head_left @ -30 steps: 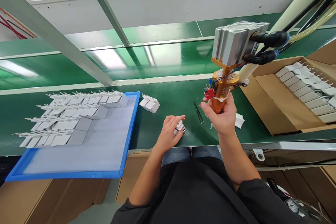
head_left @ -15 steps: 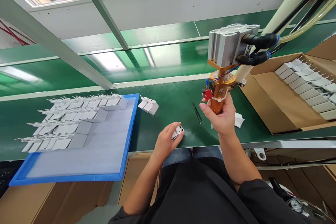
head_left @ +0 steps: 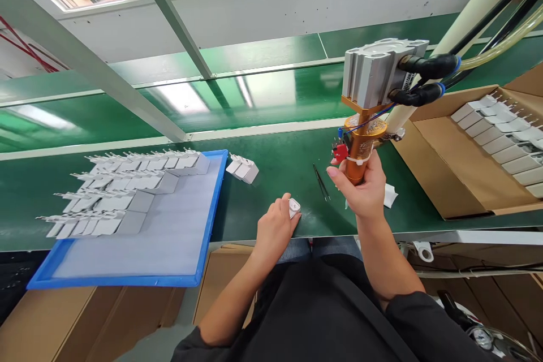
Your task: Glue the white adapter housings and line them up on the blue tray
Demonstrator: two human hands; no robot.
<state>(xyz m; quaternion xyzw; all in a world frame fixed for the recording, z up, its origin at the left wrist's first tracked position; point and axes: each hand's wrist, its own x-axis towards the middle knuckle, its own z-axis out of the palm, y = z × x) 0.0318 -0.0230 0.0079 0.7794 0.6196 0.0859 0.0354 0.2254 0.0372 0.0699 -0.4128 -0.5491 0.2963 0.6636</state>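
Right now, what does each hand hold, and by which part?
The left hand holds a small white plug piece by its near end. The right hand grips the hanging tool by its orange handle.

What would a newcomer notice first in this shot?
The hose-fed tool, with its orange grip and grey air cylinder, stands right of centre, clasped by the right hand. Beside it, the left hand holds a small white plug part at the near edge of the green belt. On the left, a blue tray carries rows of white adapters; a cardboard box on the right holds more.
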